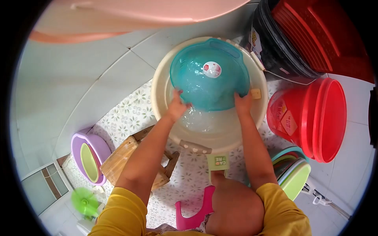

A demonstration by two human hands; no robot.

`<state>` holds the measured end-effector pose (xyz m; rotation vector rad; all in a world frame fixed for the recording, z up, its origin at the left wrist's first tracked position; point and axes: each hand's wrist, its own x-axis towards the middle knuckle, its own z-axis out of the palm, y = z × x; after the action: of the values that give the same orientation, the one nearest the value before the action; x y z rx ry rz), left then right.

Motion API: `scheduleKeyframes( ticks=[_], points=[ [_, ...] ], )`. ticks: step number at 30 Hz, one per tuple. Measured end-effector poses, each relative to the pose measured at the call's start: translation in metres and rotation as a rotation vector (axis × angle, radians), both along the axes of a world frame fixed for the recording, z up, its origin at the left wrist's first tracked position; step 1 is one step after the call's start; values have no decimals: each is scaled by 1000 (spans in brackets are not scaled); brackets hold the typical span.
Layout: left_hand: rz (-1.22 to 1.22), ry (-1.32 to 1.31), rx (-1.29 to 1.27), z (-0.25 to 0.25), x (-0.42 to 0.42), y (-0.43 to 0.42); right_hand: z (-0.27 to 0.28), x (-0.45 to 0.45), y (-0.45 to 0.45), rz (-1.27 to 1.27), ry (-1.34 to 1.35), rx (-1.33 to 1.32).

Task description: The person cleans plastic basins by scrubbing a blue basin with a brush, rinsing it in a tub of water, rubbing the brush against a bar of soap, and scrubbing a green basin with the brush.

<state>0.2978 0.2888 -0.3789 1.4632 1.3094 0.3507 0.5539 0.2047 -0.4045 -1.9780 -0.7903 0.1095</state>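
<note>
A teal plastic basin [197, 92] with a round white and red sticker [212, 69] lies inside a large cream tub [157, 88], its base facing up and wet. Soapy-looking water [202, 122] shows at the near side of the tub. My left hand [178, 106] is at the teal basin's lower left edge, its fingers spread. At the lower right edge, my right hand [243, 103] grips the rim, some fingers hidden. Close by that hand, a small yellowish block [256, 93] rests on the tub's inner wall.
A red bucket [331, 118] and a black bucket [271, 51] stand to the right. Stacked basins [297, 179] lean at the lower right. A wooden stool [122, 157], a purple basin [104, 147] and a green fan [84, 201] are at the left. Pink plastic [138, 17] overhangs the top.
</note>
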Motion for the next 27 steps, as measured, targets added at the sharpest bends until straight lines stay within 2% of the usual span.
scheduleKeyframes(
  ticks=[1, 2, 3, 4, 5, 6, 8, 9, 10, 11, 12, 13, 15, 17, 18, 19, 21, 23, 25, 27],
  points=[
    [-392, 288, 254, 4, -4, -9, 10, 1, -7, 84, 167, -227],
    [-388, 294, 256, 6, -4, -18, 20, 0, -12, 172, 333, -454],
    [-657, 508, 99, 21, 5, -29, 34, -2, -15, 178, 337, -452],
    [-921, 719, -72, 30, 13, -42, 51, -4, -18, 225, 599, -485],
    [-916, 705, -34, 32, 14, -56, 58, -7, -20, 271, 863, -514],
    [-909, 694, 0, 33, 14, -68, 53, -2, -25, 284, 872, -515],
    [-903, 603, 72, 65, 17, -83, 36, 11, -37, 646, 1104, -693],
    [-842, 489, 148, 71, 13, -90, 31, 8, -40, 676, 1121, -701],
    [-779, 377, 227, 77, 6, -96, 27, 1, -41, 577, 1140, -692],
    [-762, 401, 218, 84, 0, -100, 25, -5, -42, 474, 1154, -680],
    [-710, 321, 298, 95, -5, -104, 26, -11, -43, 498, 1163, -684],
    [-658, 237, 381, 105, -11, -106, 29, -15, -43, 454, 1065, -613],
    [-610, 219, 417, 119, -25, -112, 31, -20, -48, 424, 967, -549],
    [-508, 245, 647, 134, -42, -116, 29, -21, -50, 388, 1039, -606],
    [-419, 250, 574, 151, -51, -115, 31, -24, -50, 411, 1043, -612],
    [-406, 265, 574, 156, -64, -119, 36, -26, -50, 386, 1057, -598],
    [-116, 373, 653, 169, -93, -138, 31, -23, -54, 368, 1076, -584],
    [133, 497, 578, 161, -131, -156, 16, -18, -56, 360, 860, -611],
    [289, 773, 498, 162, -170, -162, 25, -20, -55, 383, 812, -645],
    [261, 867, 436, 151, -195, -165, 29, -24, -55, 402, 764, -684]
  ],
)
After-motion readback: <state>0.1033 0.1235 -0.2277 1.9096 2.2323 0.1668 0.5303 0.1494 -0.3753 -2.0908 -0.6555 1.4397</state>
